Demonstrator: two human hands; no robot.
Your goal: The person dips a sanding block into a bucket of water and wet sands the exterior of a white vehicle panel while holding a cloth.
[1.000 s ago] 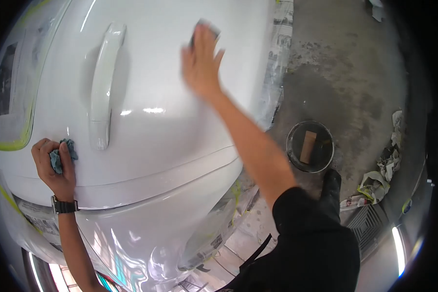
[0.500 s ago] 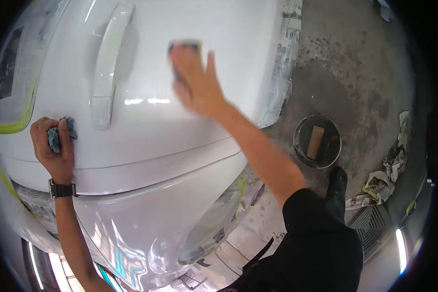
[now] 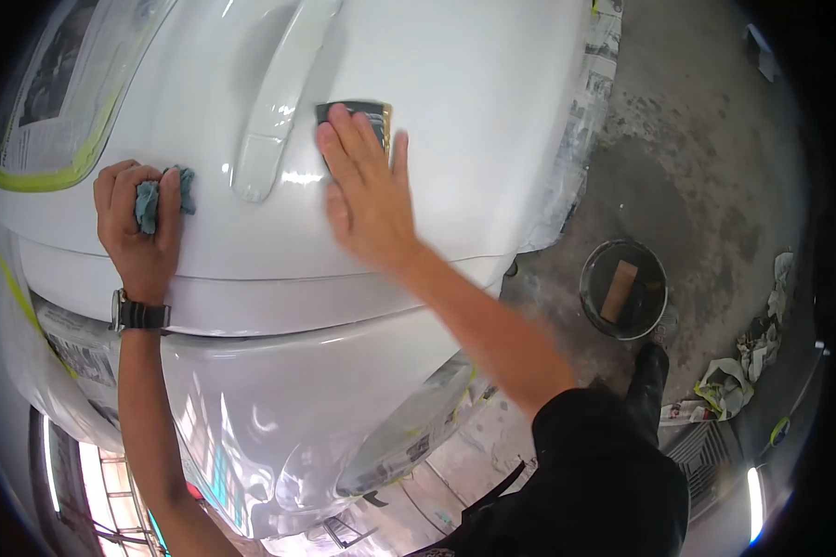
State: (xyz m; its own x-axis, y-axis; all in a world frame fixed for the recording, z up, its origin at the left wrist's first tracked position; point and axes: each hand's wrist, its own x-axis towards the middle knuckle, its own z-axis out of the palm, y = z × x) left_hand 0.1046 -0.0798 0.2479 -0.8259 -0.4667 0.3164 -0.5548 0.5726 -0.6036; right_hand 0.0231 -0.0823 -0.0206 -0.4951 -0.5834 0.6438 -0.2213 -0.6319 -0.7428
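Note:
My right hand lies on the white car panel, its fingers stretched over a dark piece of sandpaper with a yellowish edge. The hand covers the sandpaper's lower part, and the thumb is tucked along its left side. Just left of it, a long white handle stands out from the panel. My left hand is closed around a crumpled blue-green cloth and rests on the panel near the taped window. A dark watch is on that wrist.
Newspaper and yellow-green tape mask the window at upper left. Masking paper runs down the panel's right edge. On the wet floor stands a black bucket with a brown block inside. Crumpled paper lies farther right.
My right hand has moved with the sandpaper toward me and closer to the handle. My left hand keeps the cloth at about the same spot. The whole view has shifted.

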